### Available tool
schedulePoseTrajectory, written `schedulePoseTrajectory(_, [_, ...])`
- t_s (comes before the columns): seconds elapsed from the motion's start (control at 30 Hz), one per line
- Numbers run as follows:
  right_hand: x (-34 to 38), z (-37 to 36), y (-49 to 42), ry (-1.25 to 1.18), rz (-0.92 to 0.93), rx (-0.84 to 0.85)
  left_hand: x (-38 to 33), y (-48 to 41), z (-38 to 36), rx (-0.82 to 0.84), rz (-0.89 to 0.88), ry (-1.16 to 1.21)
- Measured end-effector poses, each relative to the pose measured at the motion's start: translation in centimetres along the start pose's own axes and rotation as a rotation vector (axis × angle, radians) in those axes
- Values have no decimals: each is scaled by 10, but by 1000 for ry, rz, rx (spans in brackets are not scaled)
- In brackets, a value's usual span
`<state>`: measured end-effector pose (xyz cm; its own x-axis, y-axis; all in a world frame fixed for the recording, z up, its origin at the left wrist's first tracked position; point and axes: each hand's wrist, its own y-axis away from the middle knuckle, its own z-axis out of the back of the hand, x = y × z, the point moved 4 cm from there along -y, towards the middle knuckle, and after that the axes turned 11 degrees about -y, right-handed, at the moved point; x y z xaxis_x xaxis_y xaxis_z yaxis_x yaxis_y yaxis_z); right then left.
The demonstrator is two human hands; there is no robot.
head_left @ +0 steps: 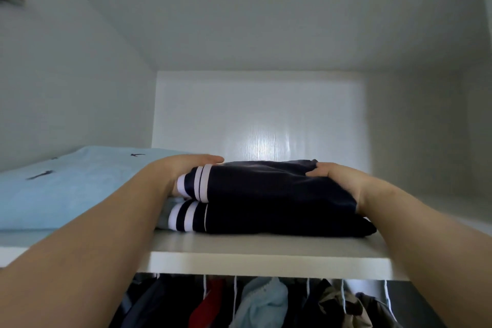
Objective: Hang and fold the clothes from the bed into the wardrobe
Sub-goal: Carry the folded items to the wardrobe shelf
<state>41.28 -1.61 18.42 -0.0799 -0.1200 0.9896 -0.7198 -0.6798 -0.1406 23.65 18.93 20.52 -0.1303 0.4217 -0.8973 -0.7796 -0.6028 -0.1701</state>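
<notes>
Hands flank navy garment [266, 194] on wardrobe shelf [266, 258], its long axis running left-right, striped cuffs at left. Left hand [183, 170] presses cuff end, fingers straight and together; right hand [343, 184] on other end, fingers flat on top, thumb hidden. Both equally near. Blue garment [66, 189] just beside, left.

Folded garment: navy-blue fabric garment with white-striped cuffs [266, 194], folded flat in two layers, cuffs at its left.
Place: on the white wardrobe shelf [266, 255], near its front edge.
Neighbour: light-blue folded garment with small dark motifs [66, 189], lying flat just left of it.
</notes>
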Motion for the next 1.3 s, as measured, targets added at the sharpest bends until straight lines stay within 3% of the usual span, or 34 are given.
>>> schedulePoseTrajectory(0.1, [3, 7, 0, 28, 93, -130, 8, 7, -5, 275, 64, 156])
schedulePoseTrajectory(0.23, [1, 11, 8, -95, -11, -120, 3, 11, -11, 413, -20, 75])
schedulePoseTrajectory(0.4, [4, 2, 22, 93, -42, -128, -2, 16, -6, 139, 13, -181])
schedulePoseTrajectory(0.47, [9, 0, 26, 235, 54, -221, -8, 21, -2, 53, -1, -414])
schedulePoseTrajectory(0.57, [24, -2, 30, 405, 282, -372, -29, 28, 4, -58, -61, -963])
schedulePoseTrajectory(0.63, [40, -9, 34, 598, 413, -447, -53, 30, -4, -107, -143, -1141])
schedulePoseTrajectory(0.77, [57, -36, 21, 834, 503, -330, -75, 20, -33, -160, -291, -1035])
schedulePoseTrajectory(0.87, [41, -46, -8, 1084, 336, -127, -48, -4, -46, 6, -157, -1101])
schedulePoseTrajectory(0.97, [23, -44, -27, 1101, 139, 79, -29, -19, -40, 86, -5, -984])
schedulePoseTrajectory(1.17, [15, -46, -33, 1248, 106, 156, -11, -35, -35, 114, 97, -864])
schedulePoseTrajectory(1.3, [11, -45, -24, 1192, 123, 148, -24, -32, -39, -37, -85, -1063])
